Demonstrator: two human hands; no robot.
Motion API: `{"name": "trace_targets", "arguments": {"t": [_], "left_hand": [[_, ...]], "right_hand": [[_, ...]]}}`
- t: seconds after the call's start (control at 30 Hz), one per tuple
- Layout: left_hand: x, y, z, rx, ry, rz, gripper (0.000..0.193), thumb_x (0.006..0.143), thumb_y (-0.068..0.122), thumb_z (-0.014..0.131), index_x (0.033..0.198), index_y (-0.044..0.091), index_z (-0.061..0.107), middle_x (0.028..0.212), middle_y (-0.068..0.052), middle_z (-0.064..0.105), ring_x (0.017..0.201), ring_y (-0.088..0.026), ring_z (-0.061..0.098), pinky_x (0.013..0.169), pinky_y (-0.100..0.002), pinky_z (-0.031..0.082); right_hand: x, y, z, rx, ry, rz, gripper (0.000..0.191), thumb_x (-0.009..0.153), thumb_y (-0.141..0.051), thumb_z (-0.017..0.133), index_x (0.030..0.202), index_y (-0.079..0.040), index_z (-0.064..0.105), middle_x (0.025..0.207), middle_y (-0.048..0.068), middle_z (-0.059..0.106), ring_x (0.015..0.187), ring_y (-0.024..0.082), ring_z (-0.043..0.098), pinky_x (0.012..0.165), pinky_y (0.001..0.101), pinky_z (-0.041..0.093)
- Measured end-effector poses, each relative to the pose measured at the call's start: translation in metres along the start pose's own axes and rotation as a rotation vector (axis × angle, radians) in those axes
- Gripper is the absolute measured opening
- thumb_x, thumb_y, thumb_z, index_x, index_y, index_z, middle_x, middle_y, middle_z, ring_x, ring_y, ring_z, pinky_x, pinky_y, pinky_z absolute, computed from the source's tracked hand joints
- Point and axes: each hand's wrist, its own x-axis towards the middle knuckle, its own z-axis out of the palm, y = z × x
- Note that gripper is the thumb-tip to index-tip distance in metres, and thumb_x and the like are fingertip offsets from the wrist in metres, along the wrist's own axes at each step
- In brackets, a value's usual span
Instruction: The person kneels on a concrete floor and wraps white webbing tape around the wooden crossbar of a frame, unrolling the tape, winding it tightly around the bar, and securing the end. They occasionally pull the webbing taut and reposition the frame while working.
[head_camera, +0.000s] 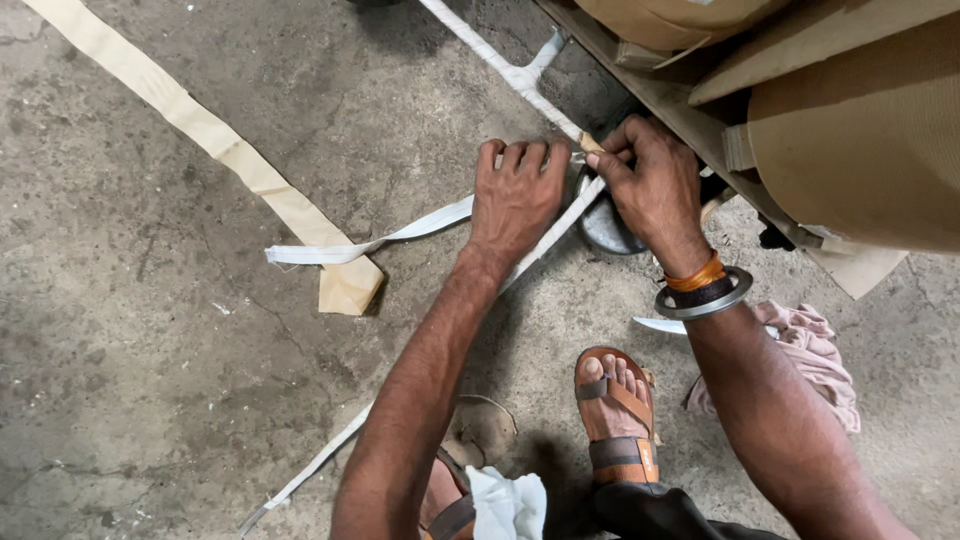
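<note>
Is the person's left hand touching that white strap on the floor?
Touching. The head view shows the left hand closed over the white strap, fingers curled around it where it meets the right hand, with no gap between them.

Left hand (515, 195) and right hand (650, 185) side by side, fingers curled closed, knuckles up.

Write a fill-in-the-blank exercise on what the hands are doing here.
1. Both hands grip a white ____ that runs across the concrete floor.
2. The right hand wears a metal bangle on its ____.
3. The left hand lies with its ____ facing up, fingers curled over the strap.
4. A pink ____ lies on the floor beside the right forearm.

Missing words: strap; wrist; back; cloth
</note>
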Motion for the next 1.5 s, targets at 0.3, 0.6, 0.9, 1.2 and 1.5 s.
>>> {"name": "trace_targets", "arguments": {"t": [0.3, 0.6, 0.9, 1.2, 1.5], "left_hand": [[-0.011, -0.006, 0.006, 0.129, 0.100, 0.194, 0.026, 0.102, 0.018, 0.062, 0.125, 0.007, 0.061, 0.112, -0.011, 0.066, 0.098, -0.026, 0.070, 0.098, -0.047, 0.050], [0.004, 0.002, 0.019, -0.211, -0.149, 0.004, 0.017, 0.095, 0.014, 0.066, 0.110, 0.006, 0.066, 0.098, -0.008, 0.070, 0.094, -0.024, 0.069, 0.096, -0.047, 0.049], [0.004, 0.003, 0.014, -0.615, 0.050, -0.181, 0.043, 0.086, 0.025, 0.073, 0.119, -0.001, 0.060, 0.106, -0.016, 0.068, 0.096, -0.030, 0.067, 0.087, -0.042, 0.045], [0.011, 0.005, 0.019, -0.376, 0.079, -0.133, 0.018, 0.095, 0.026, 0.072, 0.103, 0.010, 0.071, 0.092, -0.005, 0.072, 0.090, -0.021, 0.068, 0.090, -0.042, 0.044], [0.018, 0.002, 0.034, -0.816, -0.184, -0.633, 0.021, 0.085, 0.013, 0.059, 0.097, 0.007, 0.075, 0.082, -0.010, 0.076, 0.067, -0.024, 0.073, 0.067, -0.042, 0.058]], "right_hand": [[-0.003, -0.007, -0.001, -0.014, 0.024, -0.002, 0.020, 0.091, -0.019, 0.080, 0.093, -0.003, 0.067, 0.085, 0.011, 0.069, 0.080, 0.027, 0.068, 0.071, 0.0425, 0.051], [0.000, -0.003, -0.007, -0.052, 0.046, -0.029, 0.023, 0.091, -0.022, 0.079, 0.091, -0.004, 0.066, 0.085, 0.011, 0.070, 0.081, 0.031, 0.067, 0.071, 0.0454, 0.050], [-0.002, -0.002, -0.006, -0.023, 0.020, 0.007, 0.022, 0.091, -0.023, 0.077, 0.092, -0.004, 0.066, 0.086, 0.012, 0.071, 0.083, 0.032, 0.068, 0.074, 0.0457, 0.051], [-0.002, -0.008, -0.002, -0.068, 0.029, -0.031, 0.022, 0.090, -0.021, 0.079, 0.092, -0.003, 0.066, 0.086, 0.012, 0.070, 0.081, 0.031, 0.068, 0.072, 0.0452, 0.050], [-0.002, -0.009, 0.002, -0.051, 0.023, -0.017, 0.021, 0.089, -0.019, 0.080, 0.091, -0.003, 0.066, 0.085, 0.011, 0.069, 0.078, 0.027, 0.066, 0.070, 0.0424, 0.050]]}}
